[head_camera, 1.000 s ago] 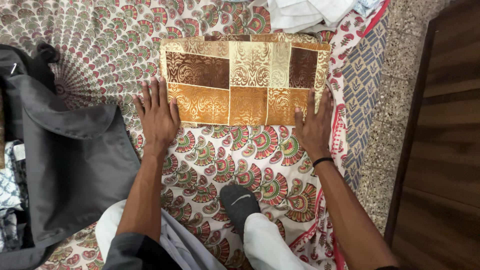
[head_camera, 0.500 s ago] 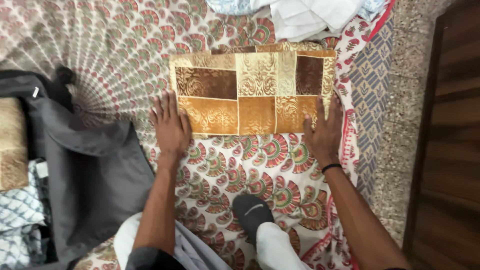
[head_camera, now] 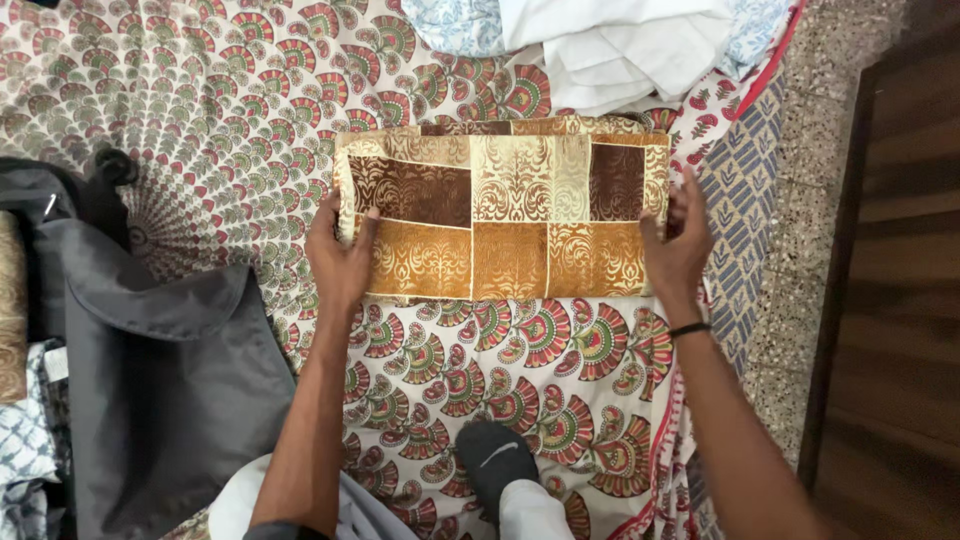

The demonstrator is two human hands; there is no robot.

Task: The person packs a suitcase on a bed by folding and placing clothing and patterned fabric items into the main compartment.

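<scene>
Lying between both hands' fingers (head_camera: 352, 222): folded cloth (head_camera: 505, 215)

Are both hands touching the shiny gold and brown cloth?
Touching. The head view shows the left hand gripping the left edge of the folded gold and brown cloth, thumb on top, and the right hand clasping its right edge.

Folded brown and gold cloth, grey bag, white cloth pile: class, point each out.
folded brown and gold cloth (head_camera: 510, 220), head view, centre panel.
grey bag (head_camera: 160, 370), head view, open flap.
white cloth pile (head_camera: 620, 45), head view, top fold.
</scene>
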